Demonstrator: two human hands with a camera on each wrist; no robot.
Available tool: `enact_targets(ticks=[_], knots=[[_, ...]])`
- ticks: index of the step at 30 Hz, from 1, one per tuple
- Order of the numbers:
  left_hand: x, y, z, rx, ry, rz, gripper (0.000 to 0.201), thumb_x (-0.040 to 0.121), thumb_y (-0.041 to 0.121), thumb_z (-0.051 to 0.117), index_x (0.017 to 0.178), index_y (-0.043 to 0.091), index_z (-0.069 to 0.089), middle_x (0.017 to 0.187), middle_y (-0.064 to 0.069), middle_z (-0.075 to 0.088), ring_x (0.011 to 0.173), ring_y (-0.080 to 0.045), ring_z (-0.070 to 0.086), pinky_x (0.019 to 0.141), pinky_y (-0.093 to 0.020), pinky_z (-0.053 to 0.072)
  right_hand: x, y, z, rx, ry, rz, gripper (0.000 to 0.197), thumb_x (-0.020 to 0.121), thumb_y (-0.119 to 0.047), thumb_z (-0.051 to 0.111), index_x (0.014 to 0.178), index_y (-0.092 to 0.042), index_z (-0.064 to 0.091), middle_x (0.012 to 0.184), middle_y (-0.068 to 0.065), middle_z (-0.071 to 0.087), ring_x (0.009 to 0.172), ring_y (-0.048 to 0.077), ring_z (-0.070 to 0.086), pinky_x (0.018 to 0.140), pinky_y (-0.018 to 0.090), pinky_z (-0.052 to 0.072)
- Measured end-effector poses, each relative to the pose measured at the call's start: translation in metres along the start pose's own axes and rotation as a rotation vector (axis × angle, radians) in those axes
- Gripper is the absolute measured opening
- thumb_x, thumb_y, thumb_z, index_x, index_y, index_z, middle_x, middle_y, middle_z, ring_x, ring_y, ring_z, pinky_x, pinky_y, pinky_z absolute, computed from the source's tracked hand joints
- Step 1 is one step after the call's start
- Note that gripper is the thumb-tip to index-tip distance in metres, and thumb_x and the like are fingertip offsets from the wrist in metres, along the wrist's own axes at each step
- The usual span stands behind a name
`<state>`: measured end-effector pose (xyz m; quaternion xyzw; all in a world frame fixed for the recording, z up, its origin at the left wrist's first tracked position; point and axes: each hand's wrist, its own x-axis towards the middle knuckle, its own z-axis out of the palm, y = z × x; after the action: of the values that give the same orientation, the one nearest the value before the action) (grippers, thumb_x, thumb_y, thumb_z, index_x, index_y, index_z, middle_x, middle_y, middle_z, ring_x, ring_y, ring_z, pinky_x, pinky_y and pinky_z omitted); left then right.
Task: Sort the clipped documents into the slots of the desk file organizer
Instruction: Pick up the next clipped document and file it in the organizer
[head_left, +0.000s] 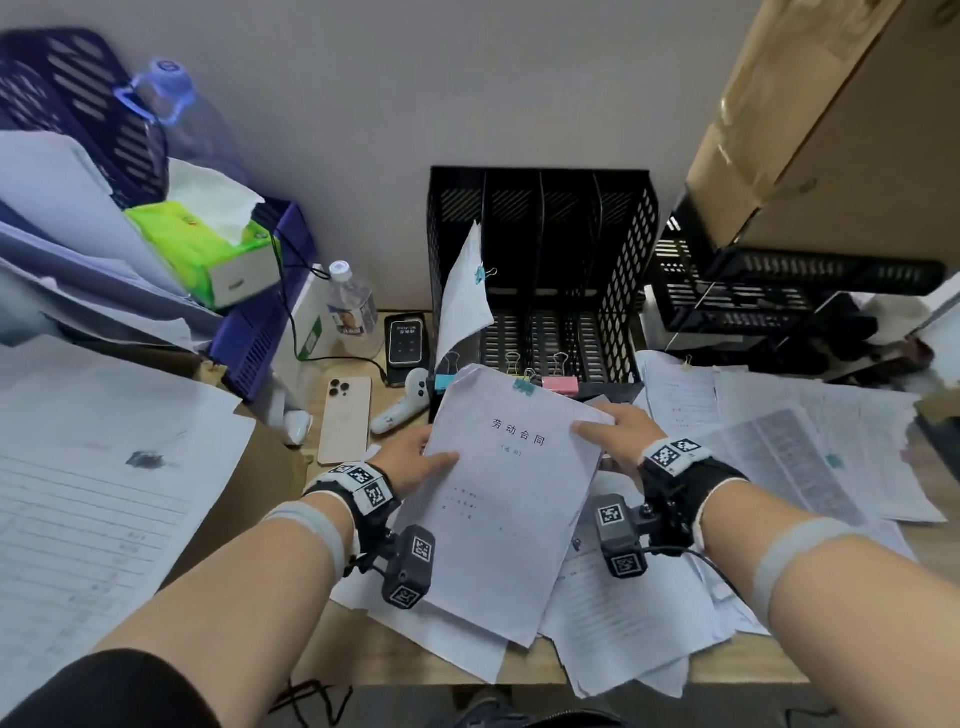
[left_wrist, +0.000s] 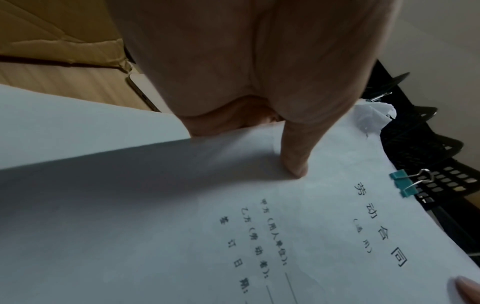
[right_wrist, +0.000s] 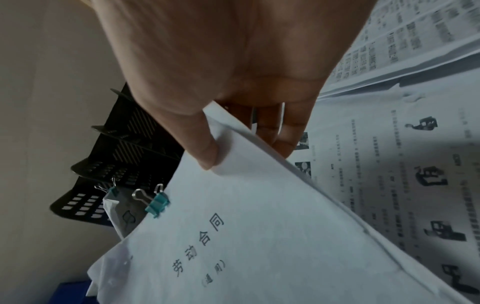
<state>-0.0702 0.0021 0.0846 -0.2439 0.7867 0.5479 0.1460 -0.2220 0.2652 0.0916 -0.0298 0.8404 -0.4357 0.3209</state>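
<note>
I hold a clipped document (head_left: 506, 499) (left_wrist: 259, 236) (right_wrist: 259, 236) with a teal binder clip (head_left: 523, 385) (left_wrist: 402, 183) (right_wrist: 157, 204) on its top edge, raised over the desk just in front of the black file organizer (head_left: 540, 270) (left_wrist: 420, 144) (right_wrist: 124, 156). My left hand (head_left: 415, 457) (left_wrist: 259, 102) grips its left edge, thumb on top. My right hand (head_left: 615, 431) (right_wrist: 233, 92) pinches its upper right corner, thumb above and fingers beneath. Another clipped document (head_left: 462, 296) (right_wrist: 114, 214) stands in the organizer's leftmost slot.
Loose printed papers (head_left: 779, 457) (right_wrist: 389, 144) cover the desk at right and under my hands. A phone (head_left: 345, 419), a bottle (head_left: 352, 306), a tissue box (head_left: 208, 249) and blue trays (head_left: 265, 322) crowd the left. Cardboard boxes (head_left: 831, 104) and black trays (head_left: 753, 291) stand at right.
</note>
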Motion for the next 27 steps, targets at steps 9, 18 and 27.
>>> enact_targets(ticks=[9,18,27], knots=[[-0.019,-0.013,-0.019,-0.127,0.051,-0.048,0.022,0.082,0.034,0.078,0.102,0.027,0.074,0.107,0.0,0.076,0.1,-0.024,0.072,0.095,-0.048,0.056,-0.021,-0.022,0.023,0.088,-0.042,0.021,0.02,0.085,-0.019,0.064,0.103,-0.013,0.069,0.095,0.009,0.069,0.081,0.026,0.061,0.068,0.033,0.052],[-0.029,0.042,-0.038,-0.143,0.34,0.211,0.027,0.09,0.026,0.065,0.084,0.0,0.07,0.08,-0.016,0.071,0.071,-0.02,0.061,0.071,-0.039,0.053,-0.045,-0.083,0.025,-0.081,0.328,-0.197,0.054,0.071,-0.036,0.08,0.106,-0.014,0.046,0.107,0.01,0.057,0.095,0.026,0.063,0.081,0.041,0.056],[-0.042,0.151,-0.015,-0.145,0.033,0.626,0.037,0.091,-0.006,0.06,0.112,0.02,0.075,0.109,0.006,0.075,0.102,-0.002,0.068,0.088,-0.022,0.057,-0.102,-0.178,0.039,0.181,-0.041,-0.281,0.049,0.079,-0.041,0.073,0.117,-0.017,0.053,0.11,0.004,0.066,0.093,0.02,0.07,0.068,0.049,0.061]])
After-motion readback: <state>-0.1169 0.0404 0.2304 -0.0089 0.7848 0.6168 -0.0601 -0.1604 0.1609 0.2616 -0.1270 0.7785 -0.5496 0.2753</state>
